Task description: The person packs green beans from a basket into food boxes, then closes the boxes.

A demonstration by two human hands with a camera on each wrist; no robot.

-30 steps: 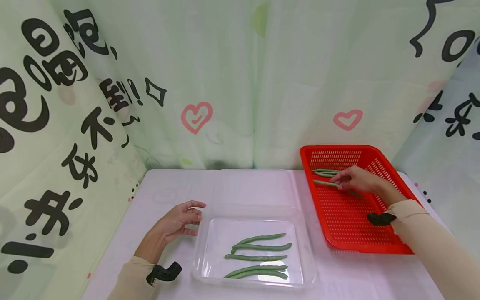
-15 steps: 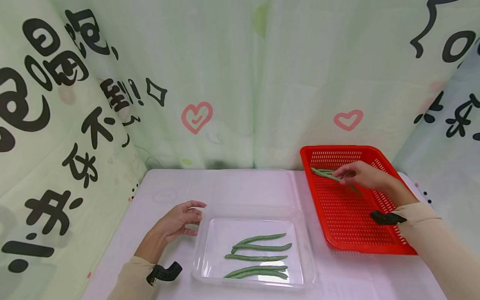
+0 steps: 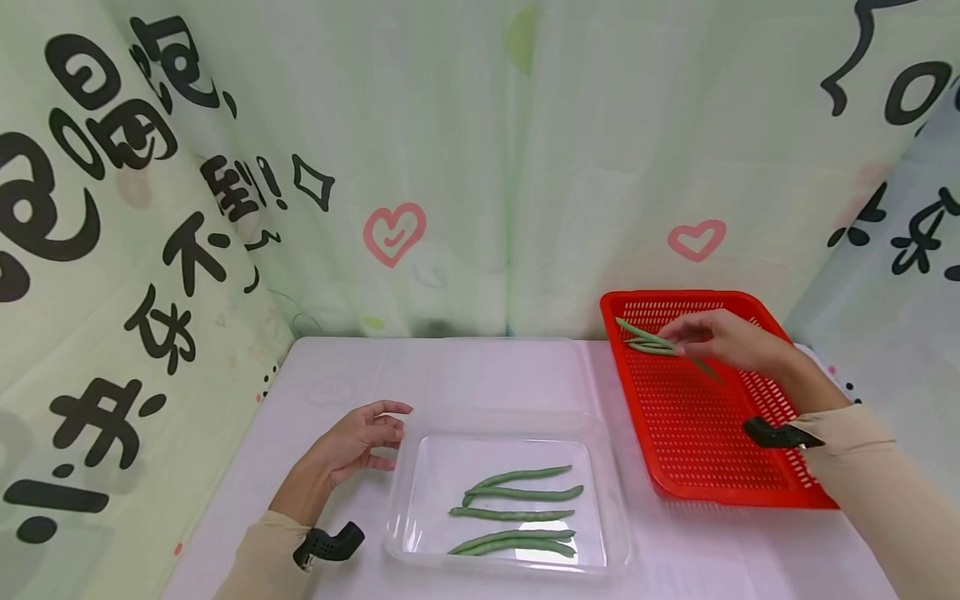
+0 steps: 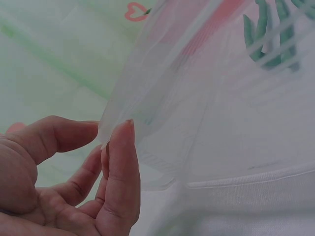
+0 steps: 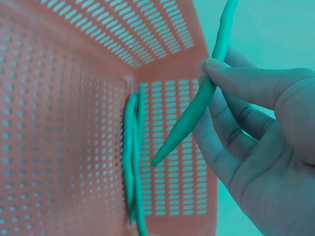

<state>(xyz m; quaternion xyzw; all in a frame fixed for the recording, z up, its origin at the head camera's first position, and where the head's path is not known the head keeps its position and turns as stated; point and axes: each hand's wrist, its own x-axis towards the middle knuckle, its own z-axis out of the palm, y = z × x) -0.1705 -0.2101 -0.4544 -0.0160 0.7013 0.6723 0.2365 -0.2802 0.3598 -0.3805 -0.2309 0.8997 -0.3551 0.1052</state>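
Note:
My right hand (image 3: 723, 337) pinches a green bean (image 5: 189, 120) between thumb and fingers above the red basket (image 3: 697, 450). The bean slants, its ends sticking out on both sides of the fingers. Several other green beans (image 5: 133, 152) lie together against the basket's side, below the held one. At the left, my left hand (image 3: 367, 442) touches the rim of a clear plastic box (image 3: 397, 500) with loosely bent, spread fingers (image 4: 120, 182). Inside the box lie several green beans (image 3: 517, 516), roughly parallel, some touching each other.
Both containers stand side by side on a white-covered table (image 3: 465, 375). A pale green curtain (image 3: 465, 167) with black lettering and pink hearts hangs behind and at the sides. Black bands (image 3: 330, 546) circle both wrists over beige sleeves.
My right hand has risen slightly inside the basket area, lifting a green bean away from the others and tilting it. The left hand and the box's beans stay where they were.

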